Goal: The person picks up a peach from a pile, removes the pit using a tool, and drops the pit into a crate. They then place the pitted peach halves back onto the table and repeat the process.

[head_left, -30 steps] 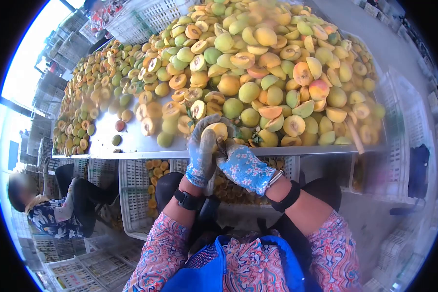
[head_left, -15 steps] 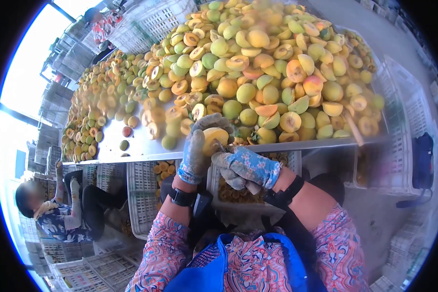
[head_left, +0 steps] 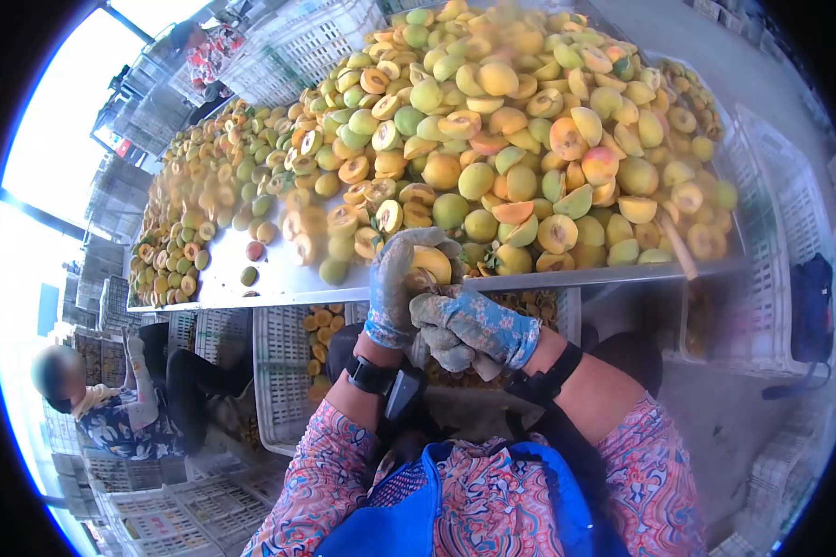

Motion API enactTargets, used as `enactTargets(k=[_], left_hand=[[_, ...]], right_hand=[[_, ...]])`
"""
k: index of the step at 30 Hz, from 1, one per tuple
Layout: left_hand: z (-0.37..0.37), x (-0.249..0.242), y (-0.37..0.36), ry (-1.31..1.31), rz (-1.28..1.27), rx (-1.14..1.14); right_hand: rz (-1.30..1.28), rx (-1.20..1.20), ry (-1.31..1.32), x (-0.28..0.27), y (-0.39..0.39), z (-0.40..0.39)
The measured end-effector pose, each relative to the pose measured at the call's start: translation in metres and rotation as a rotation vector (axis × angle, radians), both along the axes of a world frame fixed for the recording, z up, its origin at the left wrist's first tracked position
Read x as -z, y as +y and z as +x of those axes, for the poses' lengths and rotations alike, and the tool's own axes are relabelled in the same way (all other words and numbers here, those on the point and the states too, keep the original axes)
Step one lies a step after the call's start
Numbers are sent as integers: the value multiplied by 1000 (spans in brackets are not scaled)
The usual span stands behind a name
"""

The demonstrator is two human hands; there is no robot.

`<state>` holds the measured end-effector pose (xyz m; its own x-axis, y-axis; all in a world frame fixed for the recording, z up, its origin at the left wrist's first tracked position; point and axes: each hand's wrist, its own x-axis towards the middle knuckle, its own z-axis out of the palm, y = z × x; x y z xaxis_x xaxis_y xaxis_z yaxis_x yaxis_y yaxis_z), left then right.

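Note:
My left hand [head_left: 392, 288], in a grey-stained blue floral glove, is closed around a yellow peach half [head_left: 431, 264] at the table's front edge. Its cut face looks turned partly toward my other hand. My right hand [head_left: 472, 327], gloved alike, is a fist pressed close below the fruit. The end of a short, pale tool handle [head_left: 486, 365] sticks out under that fist. The tool's working end is hidden between fruit and glove. Just beyond my hands, a large heap of peach halves [head_left: 478, 176] covers much of the metal table [head_left: 223, 288].
White plastic crates [head_left: 283, 399] stand under the table, one holding peach halves [head_left: 320, 330]. Another crate [head_left: 771, 232] is at the right, near a wooden stick [head_left: 678, 243] on the table edge. One person [head_left: 125, 408] sits at the left; another [head_left: 212, 56] is at the far left.
My left hand has rolled the peach half slightly, and its cut side shows more toward my right hand. The whole view has shifted a little to the right.

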<state>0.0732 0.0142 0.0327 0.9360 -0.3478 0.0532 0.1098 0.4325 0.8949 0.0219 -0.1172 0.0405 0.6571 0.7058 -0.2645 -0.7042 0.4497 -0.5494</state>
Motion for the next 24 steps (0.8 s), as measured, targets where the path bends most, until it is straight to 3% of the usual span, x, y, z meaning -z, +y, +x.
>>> enactTargets(k=[5,7,11,12,14,17,19,21,23,24], left_hand=[[3,2,-11,217,-51,-87],[8,1,-10,273,-76,-74],[12,-1,-7,346,-111,25],[13,-3,-6,390,-165,21],[20,-4,2,267,-37,-64],[19,-9,21,-52,220,-157],[17,-11,53,-128,278,-252],[-2,-38,94,33,351,-306],[-6,-29,156,49,480,-382],[-8,-25,191,-21,774,-341]], right_hand=[[-223,119,-152,-5,1,-3],[-657,152,-440,-13,4,-6],[-595,101,-459,0,-13,-4],[-740,-67,-535,-5,-26,-2],[-1045,-343,-726,-37,-38,1],[-1228,-397,-962,5,-39,1],[-1237,-441,-907,-10,-40,-3],[-1248,-484,-845,-19,-41,-5],[-1216,-357,-871,-14,-48,-7],[-1195,-302,-878,-11,-50,-8]])
